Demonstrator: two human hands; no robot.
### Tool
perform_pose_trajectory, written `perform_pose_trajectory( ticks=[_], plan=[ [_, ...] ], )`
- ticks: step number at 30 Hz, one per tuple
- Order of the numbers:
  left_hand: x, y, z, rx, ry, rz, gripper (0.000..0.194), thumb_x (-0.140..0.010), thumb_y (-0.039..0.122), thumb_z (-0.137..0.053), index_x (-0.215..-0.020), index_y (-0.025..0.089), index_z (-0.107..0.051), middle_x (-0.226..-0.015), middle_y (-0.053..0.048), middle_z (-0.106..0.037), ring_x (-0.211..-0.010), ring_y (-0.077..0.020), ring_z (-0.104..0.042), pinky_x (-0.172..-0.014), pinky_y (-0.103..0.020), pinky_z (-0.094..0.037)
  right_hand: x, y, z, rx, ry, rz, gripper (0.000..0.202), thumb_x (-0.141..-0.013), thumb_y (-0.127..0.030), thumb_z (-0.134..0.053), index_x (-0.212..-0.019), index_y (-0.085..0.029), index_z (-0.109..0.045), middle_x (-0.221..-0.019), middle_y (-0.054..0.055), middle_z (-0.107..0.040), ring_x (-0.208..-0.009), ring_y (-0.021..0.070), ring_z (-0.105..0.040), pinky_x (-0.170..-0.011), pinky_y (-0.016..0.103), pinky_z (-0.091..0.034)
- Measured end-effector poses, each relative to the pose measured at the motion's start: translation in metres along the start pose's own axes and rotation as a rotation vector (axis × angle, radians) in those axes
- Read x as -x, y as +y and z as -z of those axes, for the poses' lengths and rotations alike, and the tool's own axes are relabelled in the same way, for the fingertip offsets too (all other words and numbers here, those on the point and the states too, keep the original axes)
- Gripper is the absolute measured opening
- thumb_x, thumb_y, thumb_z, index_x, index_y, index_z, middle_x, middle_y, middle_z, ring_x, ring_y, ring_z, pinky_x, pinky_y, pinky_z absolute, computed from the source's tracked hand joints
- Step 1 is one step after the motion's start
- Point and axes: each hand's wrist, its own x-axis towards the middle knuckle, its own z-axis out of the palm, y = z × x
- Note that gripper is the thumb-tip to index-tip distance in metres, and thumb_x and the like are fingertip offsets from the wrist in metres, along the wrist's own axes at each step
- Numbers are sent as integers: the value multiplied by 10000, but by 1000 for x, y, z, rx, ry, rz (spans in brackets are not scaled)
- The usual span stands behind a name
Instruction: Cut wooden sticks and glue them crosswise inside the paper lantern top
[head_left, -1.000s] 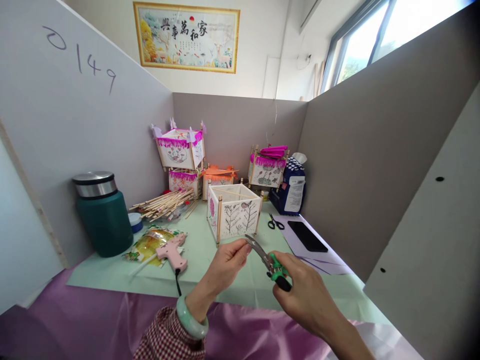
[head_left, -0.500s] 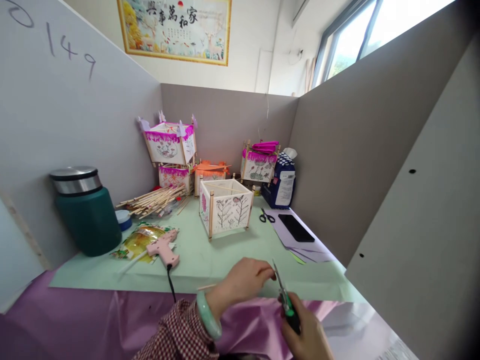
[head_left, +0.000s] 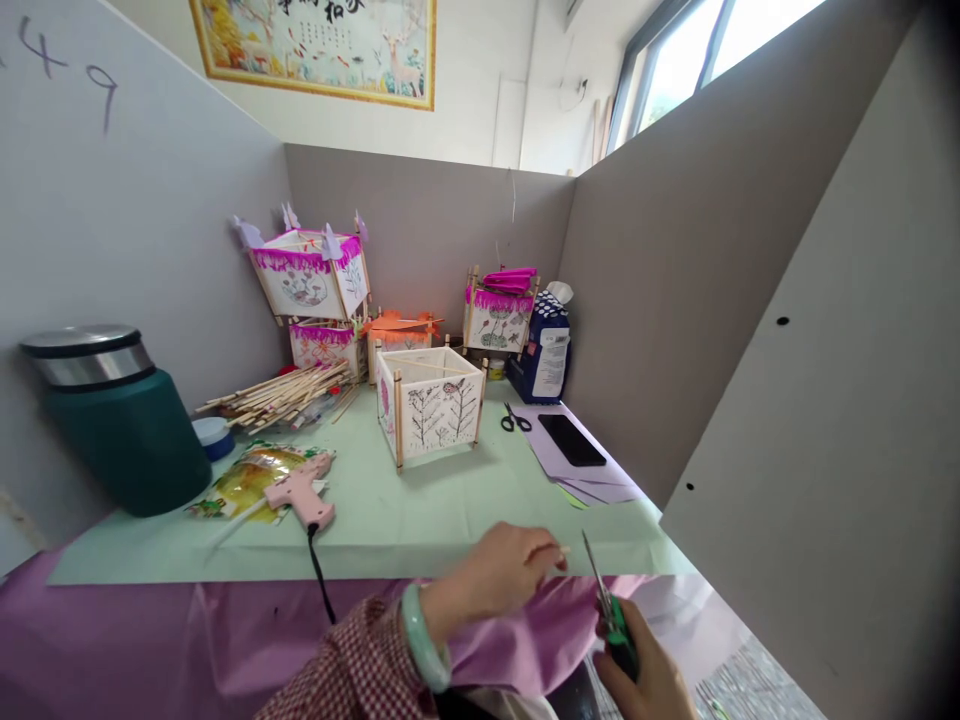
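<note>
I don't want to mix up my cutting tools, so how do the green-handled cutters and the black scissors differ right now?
The green-handled cutters are gripped in the right hand; the black scissors lie on the table. The cutters have green and black handles, while the scissors have black looped ones. Both have black on their handles.

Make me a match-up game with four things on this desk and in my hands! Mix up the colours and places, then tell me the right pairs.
1. Green-handled cutters
2. Glue gun
3. Phone
4. Big bottle

A. On purple paper
B. Teal
C. In the right hand
D. Pink

Pairs: 1-C, 2-D, 3-A, 4-B
</note>
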Motion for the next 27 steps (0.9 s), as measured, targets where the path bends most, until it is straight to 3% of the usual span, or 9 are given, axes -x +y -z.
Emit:
perform_pose_trajectory(
  ticks=[3,6,10,13,15,17,19,22,27],
  plan=[
    [8,17,37,156,159,35,330,-912,389,-444,-812,162,-663,-582,5,-511,-501,-100,-401,-499,-234,-309,-34,-40,8,190,11,110,383,-821,-381,-473,-1147,-181,-488,-1058,104,-610,-958,258,-589,-790,381,-462],
    [16,27,65,466,287,45,277,-912,387,-459,-970,161,-608,-566,48,-438,-434,-56,-264,-417,-198,-168,-76,-76,0,437,-19,222,454,-817,-455,-519,-1151,-148,-530,-1129,142,-576,-1036,306,-546,-849,450,-415],
    [23,25,83,788,317,-20,265,-887,355,-527,-1057,155,-563,-575,56,-451,-393,-26,-190,-383,-186,-93,-131,-102,-34,559,-157,386,449,-805,-507,-552,-1052,-136,-608,-1007,133,-624,-985,307,-554,-828,445,-397],
    [25,17,92,965,363,-77,222,-875,301,-556,-1031,143,-567,-593,50,-470,-381,-15,-221,-368,-163,-133,-151,-113,-56,546,-155,465,437,-818,-486,-567,-1089,-147,-618,-1108,143,-617,-1089,305,-507,-913,454,-348],
    [25,12,100,1094,431,-100,184,-879,253,-553,-1023,140,-562,-601,50,-463,-383,-15,-251,-362,-148,-167,-145,-121,-61,448,-107,489,390,-853,-462,-538,-1077,-158,-634,-1136,137,-607,-1111,291,-488,-943,449,-324],
    [24,9,109,1218,529,-81,130,-898,204,-515,-999,133,-553,-595,52,-443,-382,-17,-268,-355,-139,-188,-126,-133,-59,182,-151,444,372,-896,-471,-471,-968,-167,-673,-986,108,-643,-973,248,-544,-873,398,-374],
    [21,8,116,1313,634,-27,105,-925,168,-453,-964,126,-541,-590,51,-429,-371,-16,-269,-345,-137,-189,-99,-148,-55,-194,-405,293,476,-923,-524,-391,-828,-165,-690,-733,59,-627,-710,181,-555,-697,321,-415],
    [16,5,122,1368,786,51,133,-945,138,-392,-922,126,-522,-586,50,-420,-359,-16,-274,-334,-141,-186,-64,-166,-54,-582,-872,52,531,-891,-585,-425,-801,-134,-690,-575,13,-558,-484,101,-457,-499,243,-340],
    [12,-3,123,1347,867,39,129,-927,103,-391,-878,130,-507,-586,48,-435,-364,-22,-307,-343,-152,-203,-48,-170,-65,-920,-1073,-186,385,-815,-495,-614,-759,-116,-648,-509,-36,-515,-357,32,-328,-382,195,-226]
  ],
)
